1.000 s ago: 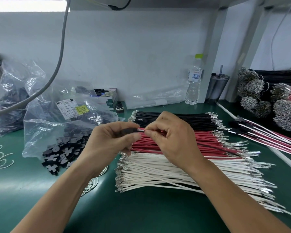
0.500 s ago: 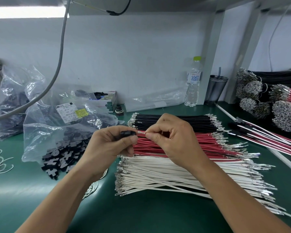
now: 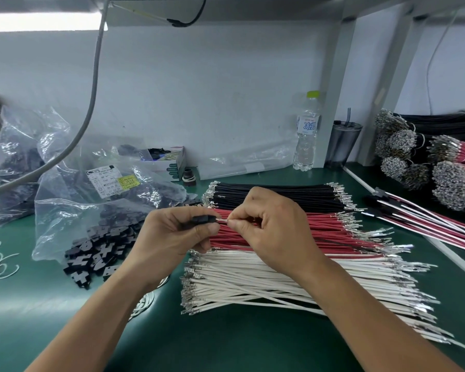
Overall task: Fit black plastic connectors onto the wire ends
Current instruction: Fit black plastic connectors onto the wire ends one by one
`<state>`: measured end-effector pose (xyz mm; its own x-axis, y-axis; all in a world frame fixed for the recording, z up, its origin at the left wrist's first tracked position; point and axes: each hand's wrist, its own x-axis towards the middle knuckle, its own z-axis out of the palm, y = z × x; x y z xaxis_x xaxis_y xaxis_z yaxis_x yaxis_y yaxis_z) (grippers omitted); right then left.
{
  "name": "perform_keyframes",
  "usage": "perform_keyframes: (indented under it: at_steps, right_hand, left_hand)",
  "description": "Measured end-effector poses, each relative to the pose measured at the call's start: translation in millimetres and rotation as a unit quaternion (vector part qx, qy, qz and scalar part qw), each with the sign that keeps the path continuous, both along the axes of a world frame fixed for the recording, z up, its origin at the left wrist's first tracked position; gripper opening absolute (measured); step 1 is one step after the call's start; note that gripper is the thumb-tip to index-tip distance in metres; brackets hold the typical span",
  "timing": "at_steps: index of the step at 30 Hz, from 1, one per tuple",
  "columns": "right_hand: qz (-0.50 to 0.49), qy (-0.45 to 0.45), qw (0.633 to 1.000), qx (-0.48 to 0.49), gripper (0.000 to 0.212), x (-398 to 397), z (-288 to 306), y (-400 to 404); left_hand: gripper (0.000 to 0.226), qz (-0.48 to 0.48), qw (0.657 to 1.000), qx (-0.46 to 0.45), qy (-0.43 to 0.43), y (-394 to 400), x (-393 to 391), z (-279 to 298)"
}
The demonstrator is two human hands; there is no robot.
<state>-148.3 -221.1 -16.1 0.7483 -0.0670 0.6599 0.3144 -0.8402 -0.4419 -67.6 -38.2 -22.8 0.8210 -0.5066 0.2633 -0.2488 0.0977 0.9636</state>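
Left hand (image 3: 172, 232) gripping black connector (image 3: 202, 220) | right hand (image 3: 269, 226) pinching wire end (image 3: 222, 220), lying at connector's 3 o'clock, axis horizontal

I have one view only — the head camera, worn high, looking forward and down over the green bench (image 3: 226, 345) toward the white back wall (image 3: 212, 103). It sits close: both forearms enter from the bottom edge. The wide lens bends the frame's edges — the shelf post (image 3: 341, 89) leans. No second view shares anything.
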Motion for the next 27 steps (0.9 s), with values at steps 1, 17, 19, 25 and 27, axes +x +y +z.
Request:
perform_keyframes:
  at_steps: [1, 17, 19, 25, 27]
  right_hand:
    - [0.003, -0.012, 1.000, -0.021, 0.004, -1.3, 1.5, 1.0]
    - [-0.012, -0.026, 1.000, -0.003, 0.005, -2.7, 4.3, 1.1]
    - [0.006, -0.016, 1.000, 0.009, 0.004, -2.8, 4.0, -0.6]
    - [0.043, -0.043, 0.998, -0.035, 0.003, -4.5, 9.4, -2.8]
    - [0.053, -0.038, 0.998, -0.019, 0.001, -4.3, 9.4, -3.2]
  left_hand:
    - [0.027, 0.004, 1.000, -0.002, -0.002, 0.3, 0.7, 0.3]
    - [0.027, -0.010, 1.000, -0.027, 0.003, 2.7, -1.9, 2.8]
    - [0.025, -0.009, 1.000, -0.019, -0.015, 2.5, -3.4, 3.6]
    - [0.026, -0.022, 1.000, -0.015, -0.002, 5.0, -2.6, 7.1]
    - [0.026, -0.035, 0.999, -0.007, 0.001, 6.6, -1.3, 7.2]
